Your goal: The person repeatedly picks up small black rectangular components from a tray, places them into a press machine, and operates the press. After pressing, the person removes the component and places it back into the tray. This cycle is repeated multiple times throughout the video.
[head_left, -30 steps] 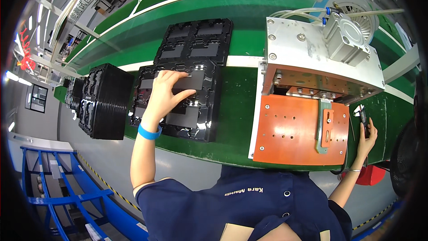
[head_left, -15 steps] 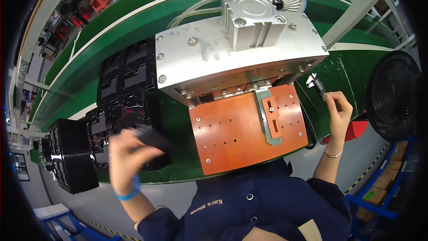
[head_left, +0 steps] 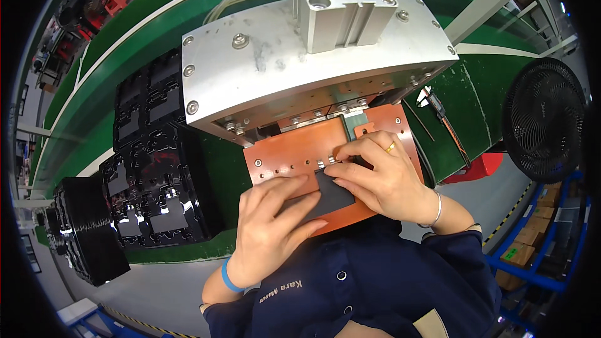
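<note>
A flat dark grey pouch cell (head_left: 335,195) with two small silver tabs lies over the orange plate (head_left: 285,155) of the metal press. My left hand (head_left: 270,216) holds the cell's left side, fingers on top and thumb along the near edge. At the tab end, my right hand (head_left: 383,178) has its fingertips closed on the cell's upper edge, beside the tabs. The green stop bar (head_left: 357,126) and its slotted orange bracket (head_left: 364,129) are partly hidden behind my right hand. Above the plate stands the silver press (head_left: 313,75).
Black trays (head_left: 166,181) holding flat grey pieces sit at the left, with a taller black tray stack (head_left: 94,231) farther left. A caliper (head_left: 443,124) and a thin rod (head_left: 419,120) lie right of the press. A black fan (head_left: 543,122) stands at the far right.
My left hand has come from the black trays to the orange plate with the dark cell. My right hand has let go of the caliper and moved left onto the cell.
</note>
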Action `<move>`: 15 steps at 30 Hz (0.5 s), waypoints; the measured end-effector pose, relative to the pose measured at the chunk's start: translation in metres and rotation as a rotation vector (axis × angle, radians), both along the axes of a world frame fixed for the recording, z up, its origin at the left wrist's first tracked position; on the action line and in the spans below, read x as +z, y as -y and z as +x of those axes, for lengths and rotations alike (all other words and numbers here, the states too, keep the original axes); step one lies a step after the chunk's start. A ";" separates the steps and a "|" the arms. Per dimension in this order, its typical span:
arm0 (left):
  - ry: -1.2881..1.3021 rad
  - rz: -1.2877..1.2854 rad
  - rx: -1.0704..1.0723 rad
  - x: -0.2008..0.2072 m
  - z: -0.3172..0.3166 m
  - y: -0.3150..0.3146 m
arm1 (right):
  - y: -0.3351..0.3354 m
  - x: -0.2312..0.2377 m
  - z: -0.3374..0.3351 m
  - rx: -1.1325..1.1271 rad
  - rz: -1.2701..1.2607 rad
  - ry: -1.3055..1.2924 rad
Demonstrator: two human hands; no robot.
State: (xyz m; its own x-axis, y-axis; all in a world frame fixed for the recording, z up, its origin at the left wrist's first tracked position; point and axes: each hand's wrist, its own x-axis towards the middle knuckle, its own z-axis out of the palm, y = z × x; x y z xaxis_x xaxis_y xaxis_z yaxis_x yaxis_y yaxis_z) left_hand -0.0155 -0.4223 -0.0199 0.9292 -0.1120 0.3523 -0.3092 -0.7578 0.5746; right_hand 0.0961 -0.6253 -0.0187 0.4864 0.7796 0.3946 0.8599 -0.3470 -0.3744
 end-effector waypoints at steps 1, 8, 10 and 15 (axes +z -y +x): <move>-0.016 0.015 -0.023 -0.002 -0.003 -0.001 | -0.001 -0.001 -0.001 -0.003 -0.018 0.018; 0.048 -0.027 -0.090 -0.011 -0.005 -0.001 | -0.009 0.007 -0.002 -0.054 -0.051 0.117; 0.050 -0.034 -0.093 -0.011 -0.006 0.000 | -0.009 0.006 -0.002 -0.085 -0.002 0.050; 0.040 -0.029 -0.111 -0.008 -0.005 -0.001 | 0.002 0.000 0.001 0.030 0.112 -0.054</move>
State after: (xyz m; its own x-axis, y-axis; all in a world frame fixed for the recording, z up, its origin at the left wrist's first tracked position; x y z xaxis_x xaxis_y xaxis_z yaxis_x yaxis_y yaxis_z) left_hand -0.0207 -0.4217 -0.0282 0.8966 -0.2029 0.3936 -0.4137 -0.7005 0.5815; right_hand 0.0969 -0.6272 -0.0187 0.4864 0.7464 0.4542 0.8469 -0.2749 -0.4552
